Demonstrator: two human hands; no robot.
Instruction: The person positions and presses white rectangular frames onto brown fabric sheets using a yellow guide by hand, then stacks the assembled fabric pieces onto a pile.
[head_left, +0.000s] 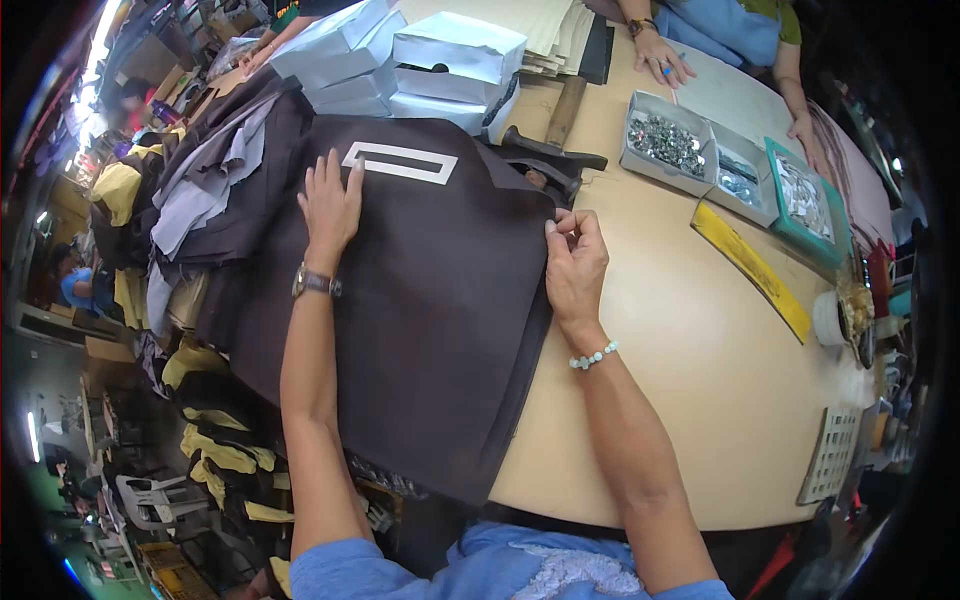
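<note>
The dark cloth [440, 290], at nine o'clock on the table [660, 300], looks soft and light, best held by its edge: left hand [332, 212] open flat at ten, right hand [578, 265] pinching at two.

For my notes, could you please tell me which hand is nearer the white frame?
Left. The left hand is on the dark fabric at the left end of the white frame; the right hand is farther away, at the fabric's right edge.

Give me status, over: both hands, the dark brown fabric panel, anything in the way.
Left hand open, flat on dark brown fabric panel. Right hand curled at its right edge. White rectangular frame lying on top.
</note>
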